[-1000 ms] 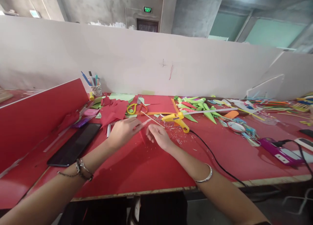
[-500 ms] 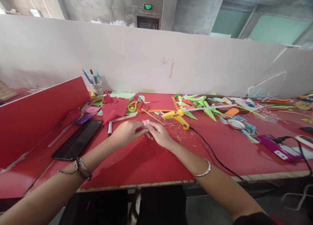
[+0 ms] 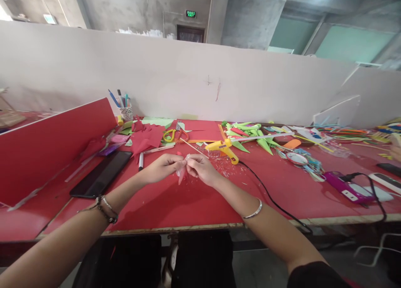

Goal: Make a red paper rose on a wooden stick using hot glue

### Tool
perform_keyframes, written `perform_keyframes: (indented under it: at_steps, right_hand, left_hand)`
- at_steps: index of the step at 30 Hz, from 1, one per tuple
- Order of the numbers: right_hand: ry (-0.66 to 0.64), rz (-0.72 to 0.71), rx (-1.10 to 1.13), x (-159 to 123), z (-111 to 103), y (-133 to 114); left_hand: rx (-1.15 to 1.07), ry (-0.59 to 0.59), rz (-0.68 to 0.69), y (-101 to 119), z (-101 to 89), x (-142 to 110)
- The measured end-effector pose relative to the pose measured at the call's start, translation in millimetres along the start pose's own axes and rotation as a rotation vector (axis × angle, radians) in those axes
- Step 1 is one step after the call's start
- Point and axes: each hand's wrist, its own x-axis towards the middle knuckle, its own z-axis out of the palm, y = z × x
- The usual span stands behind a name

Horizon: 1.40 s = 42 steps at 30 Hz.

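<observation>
Silver bangle, short black sleeve.

A green lit sign (image 3: 191, 14) on the far concrete wall (image 3: 184, 0), above a dark doorway (image 3: 190, 34), read "EXIT", with small characters over that word too blurred to make out. No other lettering could be read.

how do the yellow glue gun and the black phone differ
Colour: the glue gun is bright yellow, while the phone is black.
Shape: the glue gun has a pistol form with an angled handle, while the phone is a flat, long slab.
Wiring: the glue gun is corded, while no wire shows at the phone.
Shared: both the glue gun and the phone lie on the red tabletop.
</observation>
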Motion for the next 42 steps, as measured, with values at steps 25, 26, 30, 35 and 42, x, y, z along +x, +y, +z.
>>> perform_keyframes:
  at_steps: [25, 26, 30, 35, 42]
  right_hand:
    - [-0.163, 0.069, 0.012, 1, -2, -4]
    - [-0.186, 0.091, 0.029, 1, -2, -3]
    - [-0.16, 0.159, 0.174, 2, -3, 2]
    - [-0.048, 0.149, 0.38, 3, -3, 5]
    - [-0.094, 0.135, 0.377, 1, -7, 0]
  left_hand:
    - [0.063, 0.04, -0.088, -1, 9.6, -2]
    - [0.053, 0.016, -0.095, -1, 7.7, -2]
    - [-0.084, -0.015, -0.109, 2, 7.2, -4]
    - [-0.386, 0.056, -0.084, 1, 18.3, 4]
    - [-0.602, 0.135, -0.117, 3, 32.4, 13]
